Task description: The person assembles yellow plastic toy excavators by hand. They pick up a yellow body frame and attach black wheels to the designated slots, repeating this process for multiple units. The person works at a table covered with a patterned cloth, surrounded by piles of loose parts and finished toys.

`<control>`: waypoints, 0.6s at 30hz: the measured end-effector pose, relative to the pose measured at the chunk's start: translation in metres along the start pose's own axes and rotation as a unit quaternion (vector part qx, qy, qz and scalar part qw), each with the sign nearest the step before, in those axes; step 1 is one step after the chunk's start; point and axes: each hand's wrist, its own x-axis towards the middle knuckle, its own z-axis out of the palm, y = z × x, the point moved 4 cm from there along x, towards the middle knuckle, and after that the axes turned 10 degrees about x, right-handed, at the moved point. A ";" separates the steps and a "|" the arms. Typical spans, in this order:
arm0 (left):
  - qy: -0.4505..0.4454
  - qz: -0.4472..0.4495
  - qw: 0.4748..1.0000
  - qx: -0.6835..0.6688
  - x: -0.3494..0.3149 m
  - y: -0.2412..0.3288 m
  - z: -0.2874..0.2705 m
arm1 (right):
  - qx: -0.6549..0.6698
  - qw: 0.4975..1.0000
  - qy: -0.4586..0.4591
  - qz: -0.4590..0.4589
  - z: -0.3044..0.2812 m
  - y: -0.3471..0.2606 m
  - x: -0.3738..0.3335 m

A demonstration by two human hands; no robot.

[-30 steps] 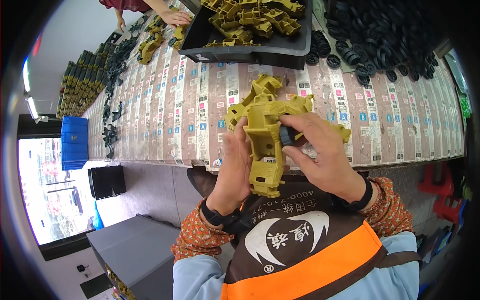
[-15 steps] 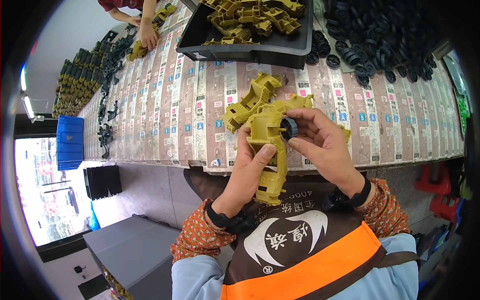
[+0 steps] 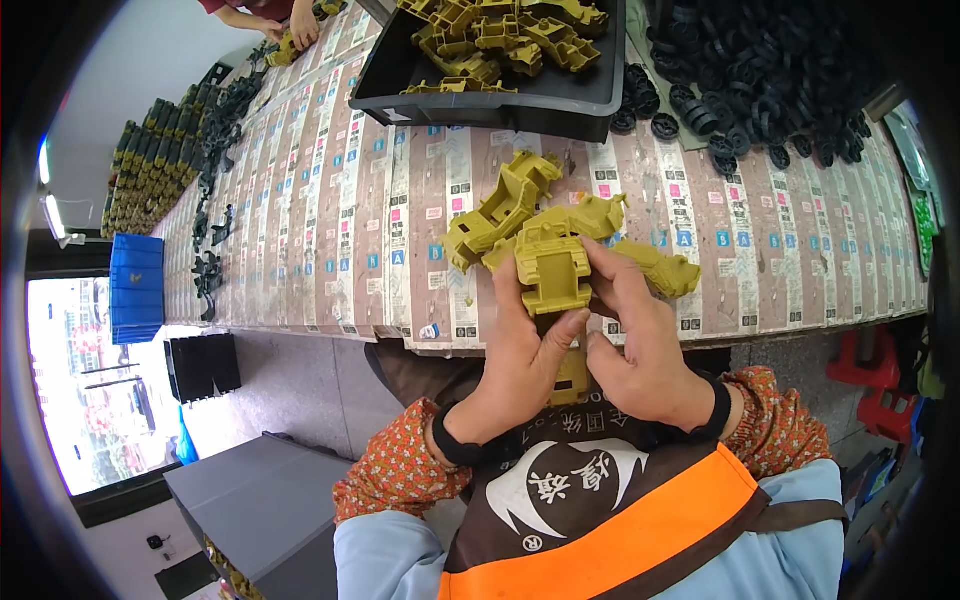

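Observation:
An olive-yellow plastic toy vehicle body (image 3: 556, 272) is held over the table's near edge. My left hand (image 3: 522, 352) grips its left side, thumb across the near part. My right hand (image 3: 640, 345) closes on the right side, fingers behind it. The dark toy wheel seen earlier in the right hand is hidden now, so I cannot tell whether it sits on the body or under my fingers. Just beyond lie more yellow vehicle bodies: one (image 3: 505, 208) at the left, another (image 3: 592, 214) behind the held piece, and a third (image 3: 657, 268) by my right fingers.
At the far side stands a black bin (image 3: 480, 108) of yellow bodies. Black wheels (image 3: 760, 85) are heaped at the far right. Dark parts (image 3: 208, 280) line the table's left, near a blue crate (image 3: 138, 288). A co-worker's hands (image 3: 300, 28) handle a yellow piece at the far left.
The held body has turned and risen more upright. My right hand has come in against its side, and the wheel has gone out of sight. The co-worker's hands have shifted away.

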 end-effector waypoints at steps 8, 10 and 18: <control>0.007 -0.057 0.990 -0.125 0.020 0.017 -0.007 | -0.008 0.997 -0.016 -0.069 -0.031 -0.040 0.042; -0.003 -0.133 0.970 -0.202 0.032 0.015 -0.018 | -0.056 0.997 -0.032 -0.044 -0.063 -0.016 0.094; -0.012 -0.171 0.923 -0.344 0.037 0.008 -0.030 | -0.574 0.817 0.031 -0.045 -0.163 0.066 0.169</control>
